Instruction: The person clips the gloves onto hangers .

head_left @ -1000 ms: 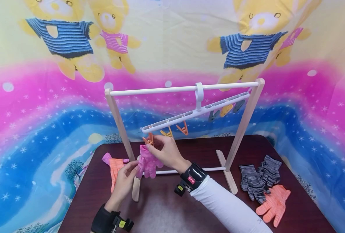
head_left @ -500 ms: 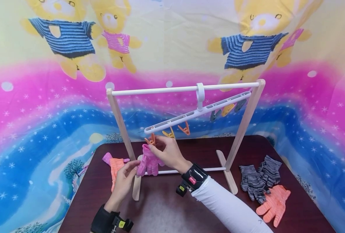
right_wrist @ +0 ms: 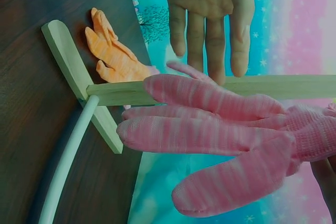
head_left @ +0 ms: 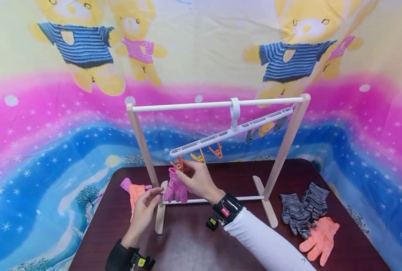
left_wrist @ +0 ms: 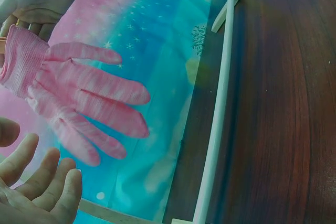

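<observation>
A pink knitted glove [head_left: 176, 190] hangs cuff up below the left, lower end of a white clip hanger [head_left: 202, 143]. An orange clothespin [head_left: 177, 164] meets its cuff. My right hand [head_left: 201, 181] pinches the cuff's right side beside that clothespin, the other fingers partly hidden behind. My left hand [head_left: 144, 207] is just left of the glove, fingers loosely bent and holding nothing; in the left wrist view a gap separates its fingertips [left_wrist: 73, 182] from the glove. The glove's fingers dangle spread in the right wrist view.
The hanger hooks over the white rod [head_left: 184, 106] of a wooden stand [head_left: 278, 165]. Yellow, orange and grey clothespins hang along it. An orange glove [head_left: 137, 194] over a pink one lies left; grey gloves [head_left: 294, 210] and another orange glove [head_left: 321, 239] lie right on the dark table [head_left: 201, 241].
My left hand has let go of the pink glove's fingers, and a gap has opened as the glove swung slightly right. My right hand stays at the cuff and clothespin.
</observation>
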`<state>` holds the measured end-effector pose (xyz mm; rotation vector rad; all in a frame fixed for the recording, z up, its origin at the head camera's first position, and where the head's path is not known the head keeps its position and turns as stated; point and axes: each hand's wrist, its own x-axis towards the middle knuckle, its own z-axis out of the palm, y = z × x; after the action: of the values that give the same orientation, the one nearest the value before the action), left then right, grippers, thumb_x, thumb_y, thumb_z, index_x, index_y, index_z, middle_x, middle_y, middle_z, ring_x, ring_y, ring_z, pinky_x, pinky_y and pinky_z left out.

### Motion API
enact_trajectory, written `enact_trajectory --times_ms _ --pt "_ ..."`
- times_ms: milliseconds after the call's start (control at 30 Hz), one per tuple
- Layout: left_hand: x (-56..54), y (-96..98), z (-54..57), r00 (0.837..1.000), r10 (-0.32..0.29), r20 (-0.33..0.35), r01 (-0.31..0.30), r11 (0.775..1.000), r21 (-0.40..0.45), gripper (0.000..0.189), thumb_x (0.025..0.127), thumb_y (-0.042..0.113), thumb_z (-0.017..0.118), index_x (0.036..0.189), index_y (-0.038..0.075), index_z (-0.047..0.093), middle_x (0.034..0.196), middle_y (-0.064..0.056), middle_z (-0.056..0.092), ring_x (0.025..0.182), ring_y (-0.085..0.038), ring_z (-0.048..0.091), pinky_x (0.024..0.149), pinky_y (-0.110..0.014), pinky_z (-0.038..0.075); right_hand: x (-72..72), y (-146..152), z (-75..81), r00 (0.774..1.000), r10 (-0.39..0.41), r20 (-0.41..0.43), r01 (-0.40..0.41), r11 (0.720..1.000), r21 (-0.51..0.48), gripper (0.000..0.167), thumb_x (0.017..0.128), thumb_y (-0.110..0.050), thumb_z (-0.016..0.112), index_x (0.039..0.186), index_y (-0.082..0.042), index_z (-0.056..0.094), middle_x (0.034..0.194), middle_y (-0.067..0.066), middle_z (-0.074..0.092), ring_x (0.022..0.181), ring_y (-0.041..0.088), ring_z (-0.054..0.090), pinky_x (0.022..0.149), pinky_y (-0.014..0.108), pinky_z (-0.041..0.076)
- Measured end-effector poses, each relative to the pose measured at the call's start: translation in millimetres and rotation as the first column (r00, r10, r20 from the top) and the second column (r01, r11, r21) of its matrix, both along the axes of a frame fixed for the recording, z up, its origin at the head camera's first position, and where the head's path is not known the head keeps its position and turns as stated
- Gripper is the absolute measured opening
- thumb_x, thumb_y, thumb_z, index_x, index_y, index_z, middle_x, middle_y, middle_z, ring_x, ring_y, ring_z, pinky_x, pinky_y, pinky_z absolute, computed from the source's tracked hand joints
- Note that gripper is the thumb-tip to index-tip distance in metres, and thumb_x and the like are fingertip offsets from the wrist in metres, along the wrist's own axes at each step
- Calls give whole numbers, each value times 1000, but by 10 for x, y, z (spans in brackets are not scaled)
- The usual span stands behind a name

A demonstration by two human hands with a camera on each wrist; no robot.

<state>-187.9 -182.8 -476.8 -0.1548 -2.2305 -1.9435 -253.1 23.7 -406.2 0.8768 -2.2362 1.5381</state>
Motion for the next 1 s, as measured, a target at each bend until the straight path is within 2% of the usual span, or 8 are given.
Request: enact_trajectory --times_ms 167,233,333,500,600,733,867,1000 --pt "6 5 -13 1000 -1 -10 2 999 37 30 102 -2 50 128 -15 57 110 16 66 104 9 63 86 -12 52 -2 21 -56 1000 -10 14 10 1000 -8 32 92 -17 71 121 -4 71 97 10 79 80 12 73 69 21 56" --pt "10 6 -17 1000 -7 -16 7 999 45 30 102 -2 51 127 -15 57 108 21 66 103 9 63 85 -13 53 -7 30 -77 1000 -14 17 14 1000 -7 33 93 -19 72 122 -3 71 97 9 79 79 10 73 69 21 56" --pt "11 4 -28 1000 -10 -18 10 999 40 30 102 0 51 127 -15 57 108 22 65 103 9 63 84 -13 53 -22 43 -104 1000 -15 13 15 1000 -9 34 93 -19 72 123 -5 71 98 9 79 78 8 71 67 21 56" --pt "10 -1 -45 1000 6 12 -6 1000 18 29 102 0 51 127 -11 59 110 16 66 103 8 64 84 -14 54 -28 70 -147 1000 -8 12 8 1000 -9 39 92 -18 72 129 -7 69 104 9 78 76 6 68 65 21 55" --pt "12 3 -54 1000 10 26 -10 1000 13 28 102 0 51 127 -9 60 118 -5 69 103 7 64 84 -15 54 -24 89 -182 1000 -10 19 9 1000 7 37 92 -19 72 127 -7 70 103 9 79 77 7 70 67 21 56" --pt "21 9 -69 1000 -1 25 0 1000 17 29 102 0 51 128 -9 60 127 -30 62 104 4 65 84 -15 54 -10 130 -218 999 -11 32 10 1000 12 34 93 -20 69 124 -7 71 107 9 78 84 12 73 73 22 57" --pt "27 14 -73 999 -2 34 2 1000 19 29 102 1 52 128 -9 60 128 -31 61 106 -1 66 83 -15 54 -4 175 -253 1000 0 29 1 1000 -12 33 95 -20 63 124 -5 70 111 11 77 92 19 73 77 24 58" --pt "27 19 -71 999 -1 40 0 1000 11 28 103 2 51 127 -9 60 126 -28 63 106 -2 67 84 -15 54 -7 198 -285 999 9 31 -8 999 -40 32 98 -22 60 123 -5 71 113 13 76 93 21 73 79 25 58"
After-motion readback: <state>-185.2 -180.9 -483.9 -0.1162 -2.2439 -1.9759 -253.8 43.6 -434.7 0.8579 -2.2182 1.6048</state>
